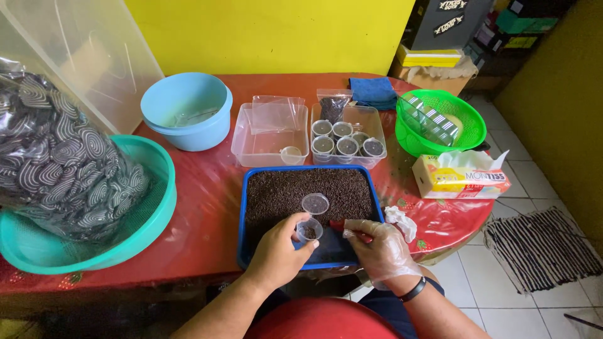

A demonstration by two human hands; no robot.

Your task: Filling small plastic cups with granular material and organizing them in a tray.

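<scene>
**Filling a cup over the blue tray**

At lower centre, my left hand [276,254] is gripping a small clear plastic cup [308,230], while my gloved right hand [377,247] is pinching a red-handled scoop [342,225]. Behind them, the blue rectangular tray [250,182] of dark grains is carrying a loose round clear lid [315,203].

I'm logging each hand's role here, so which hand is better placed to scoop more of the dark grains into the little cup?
Probably the right hand: gloved, it already holds a small red scoop beside the small clear cup, which the left hand steadies over the blue tray.
</scene>
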